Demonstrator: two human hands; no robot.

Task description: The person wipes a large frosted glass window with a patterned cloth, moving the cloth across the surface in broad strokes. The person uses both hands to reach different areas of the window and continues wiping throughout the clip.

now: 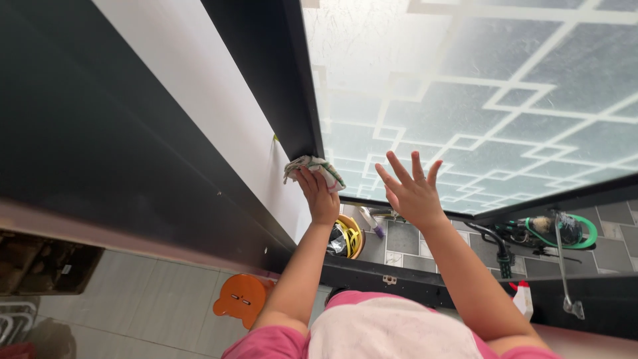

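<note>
The left hand (pixel 319 196) is closed around a crumpled white-and-green cloth (pixel 312 167), pressing it against the lower corner of the frosted glass panel (pixel 478 86), right where the panel's edge meets the black frame (pixel 292 80). The right hand (pixel 412 189) holds nothing — fingers spread wide, palm flat near the glass, just beside the cloth. Up from both hands the glass runs broad and unobstructed. Below the panel's bottom edge sit an orange stool (pixel 240 298), a yellow basket (pixel 347 237) and a spray bottle (pixel 523 299) — well apart from the cloth.
</note>
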